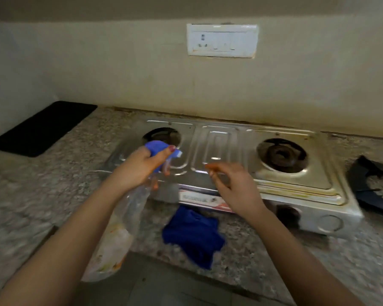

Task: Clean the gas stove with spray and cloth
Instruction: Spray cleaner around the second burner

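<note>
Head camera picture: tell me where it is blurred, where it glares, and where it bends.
Head view: motion blur smears the right hand, the spray bottle in the left hand, and the counter at the left edge; ceiling light glints off the steel stove ridges; the wide lens bows the wall line and the switchboard; the blue cloth stays fairly sharp.

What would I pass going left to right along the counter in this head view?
Black mat → spray bottle in the left hand → blue cloth → right burner → black pan support.
</note>
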